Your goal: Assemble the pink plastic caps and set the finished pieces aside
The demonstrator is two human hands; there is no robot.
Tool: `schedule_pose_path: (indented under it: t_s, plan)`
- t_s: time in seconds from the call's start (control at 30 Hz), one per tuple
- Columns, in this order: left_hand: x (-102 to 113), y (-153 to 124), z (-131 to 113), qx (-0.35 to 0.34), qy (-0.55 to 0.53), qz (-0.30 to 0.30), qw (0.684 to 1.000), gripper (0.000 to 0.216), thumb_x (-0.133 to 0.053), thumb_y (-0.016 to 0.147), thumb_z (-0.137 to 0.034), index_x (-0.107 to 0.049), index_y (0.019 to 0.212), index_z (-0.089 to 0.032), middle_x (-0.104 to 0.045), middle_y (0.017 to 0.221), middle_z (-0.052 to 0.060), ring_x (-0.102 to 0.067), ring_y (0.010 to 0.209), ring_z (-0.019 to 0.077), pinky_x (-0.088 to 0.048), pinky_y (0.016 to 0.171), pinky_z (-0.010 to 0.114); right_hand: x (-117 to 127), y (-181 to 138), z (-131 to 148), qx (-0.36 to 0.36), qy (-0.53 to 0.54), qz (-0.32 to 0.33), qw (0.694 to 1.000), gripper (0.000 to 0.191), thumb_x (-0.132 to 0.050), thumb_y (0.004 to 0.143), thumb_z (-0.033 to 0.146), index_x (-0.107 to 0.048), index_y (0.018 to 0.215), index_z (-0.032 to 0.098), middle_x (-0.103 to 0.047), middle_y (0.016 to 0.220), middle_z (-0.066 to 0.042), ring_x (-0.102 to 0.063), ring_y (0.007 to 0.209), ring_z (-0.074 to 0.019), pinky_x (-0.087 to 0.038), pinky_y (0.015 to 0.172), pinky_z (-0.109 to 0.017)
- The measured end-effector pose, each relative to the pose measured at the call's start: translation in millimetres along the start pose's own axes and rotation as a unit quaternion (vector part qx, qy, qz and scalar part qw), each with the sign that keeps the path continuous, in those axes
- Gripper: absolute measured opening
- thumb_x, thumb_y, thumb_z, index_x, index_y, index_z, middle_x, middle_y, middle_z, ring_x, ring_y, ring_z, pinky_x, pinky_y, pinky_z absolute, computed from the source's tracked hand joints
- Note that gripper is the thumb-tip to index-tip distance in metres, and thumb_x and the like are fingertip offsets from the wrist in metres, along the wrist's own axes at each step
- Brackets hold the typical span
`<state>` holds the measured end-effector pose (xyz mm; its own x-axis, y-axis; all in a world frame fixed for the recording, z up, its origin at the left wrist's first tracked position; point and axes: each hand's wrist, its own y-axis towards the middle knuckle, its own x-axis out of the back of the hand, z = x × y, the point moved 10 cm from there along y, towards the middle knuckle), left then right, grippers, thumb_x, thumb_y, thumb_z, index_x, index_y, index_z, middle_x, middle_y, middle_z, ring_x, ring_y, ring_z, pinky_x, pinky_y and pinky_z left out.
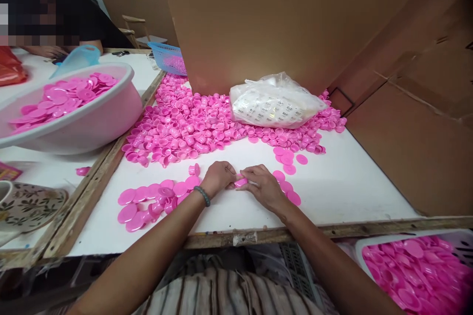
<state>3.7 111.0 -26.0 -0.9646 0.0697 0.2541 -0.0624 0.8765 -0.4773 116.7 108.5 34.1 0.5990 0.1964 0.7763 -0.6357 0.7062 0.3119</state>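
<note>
Between the fingertips of both hands is a small pink toy cup (241, 181), partly covered by the fingers. My left hand (219, 177), with a beaded bracelet at the wrist, pinches its left side. My right hand (263, 186) grips it from the right with thumb and fingers. Flat pink toy saucers (180, 188) lie left of my left hand, with several cups among them. More pink saucers (293, 198) lie beside my right hand. Beyond both hands spreads a large heap of pink toy cups (192, 123).
A clear plastic bag of printed labels (277, 103) rests on the heap before a tall cardboard sheet (258, 19). At left stand a white basin (121, 93) of saucers and a patterned mug (33, 206). A white basket (360, 251) of pink pieces is low right. Another person's hand (48, 51) shows far left.
</note>
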Motion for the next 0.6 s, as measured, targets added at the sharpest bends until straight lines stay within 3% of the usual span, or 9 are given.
schedule_pose_path:
  t_s: [0.13, 0.3, 0.43, 0.6]
  plan:
    - [-5, 2, 8, 0.065, -0.057, 0.036, 0.996, 0.024, -0.074, 0.059, -0.014, -0.050, 0.062, -0.014, -0.057, 0.044, -0.001, -0.061, 0.051, 0.0160, -0.052, 0.055, 0.025, -5, 7, -9, -0.025, 0.015, 0.026, 0.999, 0.019, -0.067, 0.073, 0.029, -0.067, 0.091, 0.023, -0.063, 0.088, -0.004, -0.048, 0.087, -0.0195, -0.046, 0.069, -0.031]
    - [-6, 4, 13, 0.084, -0.077, 0.054, 0.992, 0.027, -0.075, 0.057, -0.015, -0.048, 0.059, -0.014, -0.059, 0.044, 0.001, -0.061, 0.050, 0.0163, -0.052, 0.053, 0.025, -9, 10, -16, -0.050, 0.034, 0.059, 0.996, 0.020, -0.068, 0.071, 0.032, -0.068, 0.089, 0.022, -0.063, 0.084, -0.003, -0.048, 0.085, -0.0191, -0.044, 0.069, -0.031]
    - [-5, 5, 12, 0.038, -0.072, 0.043, 0.996, 0.029, -0.076, 0.057, -0.021, -0.049, 0.062, -0.014, -0.059, 0.047, 0.000, -0.061, 0.049, 0.0146, -0.051, 0.050, 0.023, -7, 5, -6, -0.029, 0.032, 0.036, 0.998, 0.028, -0.059, 0.080, 0.033, -0.061, 0.105, 0.022, -0.061, 0.087, -0.005, -0.049, 0.082, -0.0182, -0.042, 0.070, -0.031]
    - [-1, -2, 5, -0.037, -0.102, 0.006, 0.994, 0.027, -0.075, 0.057, -0.014, -0.051, 0.069, -0.014, -0.055, 0.053, -0.005, -0.056, 0.047, 0.0081, -0.049, 0.048, 0.019, 2, 1, -4, -0.068, -0.028, -0.021, 0.997, 0.030, -0.064, 0.072, 0.045, -0.063, 0.083, 0.016, -0.057, 0.074, -0.005, -0.047, 0.075, -0.0188, -0.039, 0.065, -0.031]
